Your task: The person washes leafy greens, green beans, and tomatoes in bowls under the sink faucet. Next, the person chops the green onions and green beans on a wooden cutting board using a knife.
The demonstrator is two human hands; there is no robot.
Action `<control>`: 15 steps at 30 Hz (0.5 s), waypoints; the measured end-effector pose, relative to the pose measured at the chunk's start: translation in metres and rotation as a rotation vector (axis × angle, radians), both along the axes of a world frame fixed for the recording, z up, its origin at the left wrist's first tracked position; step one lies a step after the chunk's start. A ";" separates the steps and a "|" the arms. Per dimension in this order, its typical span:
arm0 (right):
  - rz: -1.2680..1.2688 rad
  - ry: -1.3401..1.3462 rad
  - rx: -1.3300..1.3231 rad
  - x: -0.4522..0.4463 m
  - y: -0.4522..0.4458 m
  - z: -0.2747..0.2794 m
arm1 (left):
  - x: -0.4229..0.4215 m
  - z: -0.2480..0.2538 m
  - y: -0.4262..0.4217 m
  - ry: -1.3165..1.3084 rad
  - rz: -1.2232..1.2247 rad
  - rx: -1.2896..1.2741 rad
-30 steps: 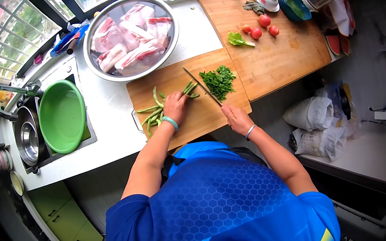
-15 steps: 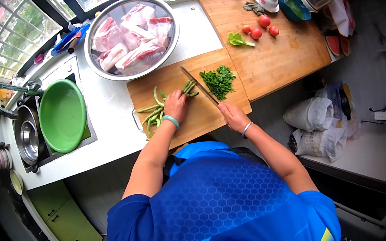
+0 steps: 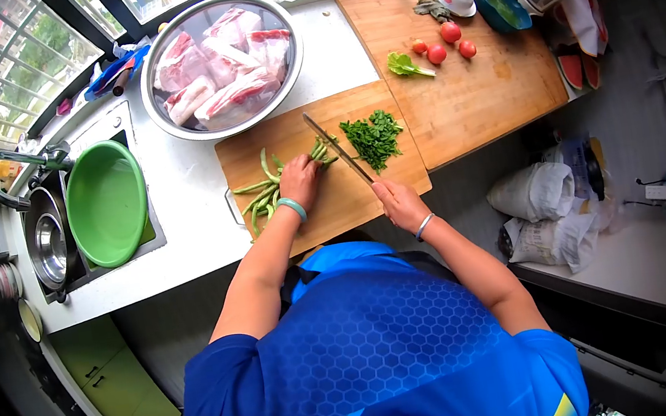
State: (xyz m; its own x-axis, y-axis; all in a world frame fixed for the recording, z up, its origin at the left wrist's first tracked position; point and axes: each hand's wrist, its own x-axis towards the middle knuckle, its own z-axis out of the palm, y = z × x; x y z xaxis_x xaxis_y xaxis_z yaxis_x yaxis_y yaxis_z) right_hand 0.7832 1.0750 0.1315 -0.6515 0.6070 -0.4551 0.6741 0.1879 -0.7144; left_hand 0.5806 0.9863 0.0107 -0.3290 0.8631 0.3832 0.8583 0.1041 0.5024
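Green beans (image 3: 261,192) lie on a wooden cutting board (image 3: 333,208) in front of me. My left hand (image 3: 301,182), with a green bangle at its wrist, is closed over a bunch of them, whose ends stick out to the right. My right hand (image 3: 400,203) grips the handle of a knife (image 3: 339,149). Its blade slants up and left across the board, over the bean ends. Close to the blade's right side sits a pile of chopped greens (image 3: 374,139).
A steel bowl of meat (image 3: 222,66) stands behind the board. Left is a green basin (image 3: 107,204) at the sink. On a larger board (image 3: 498,108) lie tomatoes (image 3: 436,54) and a leafy stalk (image 3: 408,65). A dark teal bowl (image 3: 500,6) is at the back right.
The knife and my right hand have shifted a little left, bringing the blade across the bean ends. My left hand keeps its hold on the beans. The whole view has shifted slightly.
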 end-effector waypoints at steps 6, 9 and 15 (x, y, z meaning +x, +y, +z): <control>0.049 -0.107 0.015 0.001 -0.010 0.007 | 0.000 0.000 0.001 -0.021 -0.005 0.014; 0.096 -0.140 0.078 -0.006 -0.005 -0.009 | -0.001 0.001 0.000 -0.010 0.008 0.000; 0.075 -0.036 0.090 -0.021 0.004 -0.024 | 0.000 0.005 -0.002 0.001 0.003 -0.057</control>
